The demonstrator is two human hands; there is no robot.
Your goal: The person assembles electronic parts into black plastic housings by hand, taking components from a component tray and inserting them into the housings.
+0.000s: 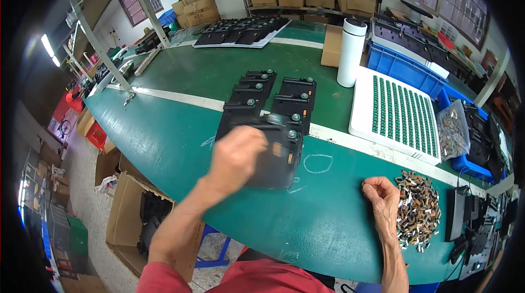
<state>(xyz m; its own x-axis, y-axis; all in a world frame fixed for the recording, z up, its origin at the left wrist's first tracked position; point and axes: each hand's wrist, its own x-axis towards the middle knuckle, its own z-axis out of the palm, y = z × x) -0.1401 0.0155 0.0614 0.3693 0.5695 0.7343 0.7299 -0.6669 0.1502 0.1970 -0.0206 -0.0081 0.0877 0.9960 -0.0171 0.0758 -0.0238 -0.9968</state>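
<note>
My left hand (239, 155), smeared by motion, is closed on the left edge of a black plastic panel (270, 170). This panel is blurred too, with a round metal piece near its top and a small copper-coloured patch. It overlaps the near end of two rows of similar black panels (295, 89) lying on the green table. Beside a heap of small brown and silver metal parts (418, 211), my right hand (383, 192) rests low over the table with thumb and fingers pinched. What the pinch holds, if anything, is hidden.
A white tray (355, 120) of small green round parts stands at right, a white bottle (351, 52) behind it. Blue crates (402, 68) and a bag of parts (453, 129) flank it. More black panels (240, 31) lie at the back. A cardboard box (123, 222) stands below left.
</note>
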